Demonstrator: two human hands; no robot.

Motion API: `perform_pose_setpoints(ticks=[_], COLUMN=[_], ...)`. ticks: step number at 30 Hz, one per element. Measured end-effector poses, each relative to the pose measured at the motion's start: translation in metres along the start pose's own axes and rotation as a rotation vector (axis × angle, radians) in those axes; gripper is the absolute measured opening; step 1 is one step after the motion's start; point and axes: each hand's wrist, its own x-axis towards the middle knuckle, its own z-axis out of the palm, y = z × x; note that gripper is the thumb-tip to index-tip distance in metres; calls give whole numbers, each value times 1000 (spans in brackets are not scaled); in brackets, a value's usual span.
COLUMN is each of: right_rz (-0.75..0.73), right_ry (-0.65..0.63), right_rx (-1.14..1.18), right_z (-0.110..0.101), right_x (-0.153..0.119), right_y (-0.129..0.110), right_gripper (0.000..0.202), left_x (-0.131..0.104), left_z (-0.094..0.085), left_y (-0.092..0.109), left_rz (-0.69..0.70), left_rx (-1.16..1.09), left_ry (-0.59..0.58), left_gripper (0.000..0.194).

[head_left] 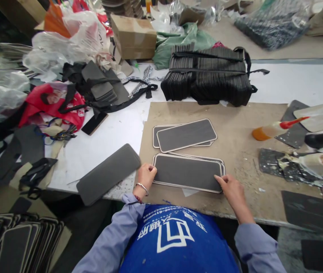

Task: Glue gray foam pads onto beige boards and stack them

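My left hand (146, 176) pinches the left end of a dark rounded panel with a pale edge (188, 171), on top of a small stack on the brown board (235, 121). At the panel's right end, my right hand (231, 187) has thumb and fingers closed on the lower right corner. Just behind lie more pale-edged panels, the upper one (186, 135) tilted across those below. A plain dark panel (108, 174) lies slanted to the left of my left hand, reaching past the table's front edge.
A strapped bundle of black pieces (206, 76) stands behind the board. An orange glue bottle (266, 131) and a glue-smeared container (317, 165) are at right. A phone (94, 123), bags and scraps crowd the left. Many edged panels (16, 242) stand at lower left.
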Motion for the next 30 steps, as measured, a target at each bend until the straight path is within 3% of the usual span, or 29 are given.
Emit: perform_pose_setpoints(ticks=[16, 30], right_rz=[42, 26], right_ry=[-59, -72], right_rx=[-116, -77], right_z=[-7, -9], right_x=[-7, -7], right_y=[-14, -15], right_gripper=[34, 30], left_x=[1, 3], left_z=[1, 11], left_y=[-2, -4], left_rz=[99, 84], left_rx=[117, 174], left_ry=[-45, 38], left_gripper=[13, 15])
